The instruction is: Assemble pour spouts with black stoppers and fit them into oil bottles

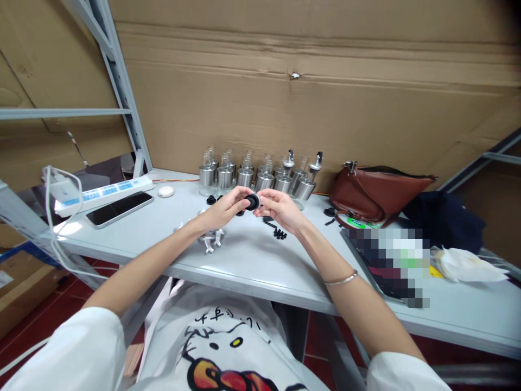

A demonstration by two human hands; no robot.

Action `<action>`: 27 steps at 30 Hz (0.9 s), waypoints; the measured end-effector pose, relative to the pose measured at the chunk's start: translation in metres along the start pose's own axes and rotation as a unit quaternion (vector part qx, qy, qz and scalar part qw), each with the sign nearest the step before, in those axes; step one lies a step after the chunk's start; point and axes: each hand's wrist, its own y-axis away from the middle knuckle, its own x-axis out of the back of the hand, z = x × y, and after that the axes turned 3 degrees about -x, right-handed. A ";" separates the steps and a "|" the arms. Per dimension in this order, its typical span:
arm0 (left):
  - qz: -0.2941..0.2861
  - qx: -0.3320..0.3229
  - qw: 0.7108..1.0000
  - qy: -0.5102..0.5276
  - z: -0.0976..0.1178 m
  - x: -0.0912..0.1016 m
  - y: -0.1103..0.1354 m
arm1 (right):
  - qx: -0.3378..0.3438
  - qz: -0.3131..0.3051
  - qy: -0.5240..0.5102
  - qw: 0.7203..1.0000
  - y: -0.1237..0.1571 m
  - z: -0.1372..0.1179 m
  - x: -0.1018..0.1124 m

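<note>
White-sleeved left hand (226,209) and right hand (280,210) pinch a black disc (253,202).

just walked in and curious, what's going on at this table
A person's left hand and right hand pinch a small round black cap between their fingertips, above a pale grey metal table. Small black parts and silver metal spouts lie near the hands; a row of steel-based glass bottles stands behind.

I see a pale grey table (260,260). At its left end lie a power strip (106,193), a phone (119,209) and a small white disc (166,191) — at the back stands a row of bottles (256,176). In the middle lie metal spouts (211,239) and black bits (280,234); to the right — a brown bag (374,193), a dark cloth (445,220) and white paper (464,264).
</note>
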 end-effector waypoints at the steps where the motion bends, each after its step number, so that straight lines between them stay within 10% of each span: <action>1: 0.003 0.000 1.000 0.000 0.000 0.000 0.000 | 0.001 0.000 -0.001 1.000 0.000 0.000 -0.001; 12: 0.101 0.011 0.992 -0.079 -0.006 -0.002 0.000 | 0.118 0.084 0.227 0.963 -0.007 0.009 -0.001; 27: 0.111 0.026 0.993 -0.028 -0.014 -0.008 -0.001 | 0.136 0.058 0.237 0.960 -0.004 0.010 -0.007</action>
